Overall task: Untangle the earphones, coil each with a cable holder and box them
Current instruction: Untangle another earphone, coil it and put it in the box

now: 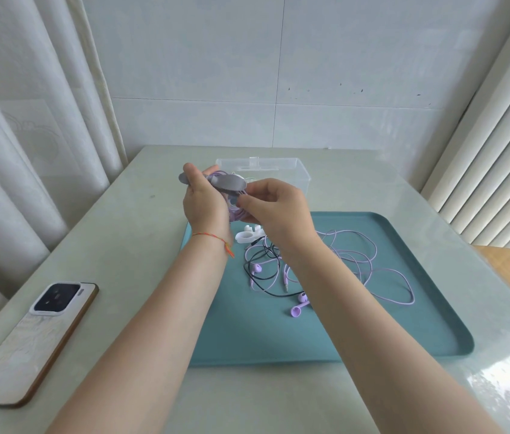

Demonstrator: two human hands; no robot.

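Fingers (244,202) of the right hand (278,211) pinch a coiled purple earphone cable (234,214), while the left hand (205,203) grips the grey cable holder (230,182) round it, above the teal tray's (404,324) far edge. Loose earphones (325,264) and a white holder (247,234) lie on the tray; the clear box (297,170) stands just beyond. Bare tabletop (140,220) flanks the tray's left edge, a phone (31,343) nearer.

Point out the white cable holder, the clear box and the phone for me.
white cable holder (245,235): head view, on its flat ring end.
clear box (305,177): head view, on its right wall.
phone (32,343): head view, on its marbled back.
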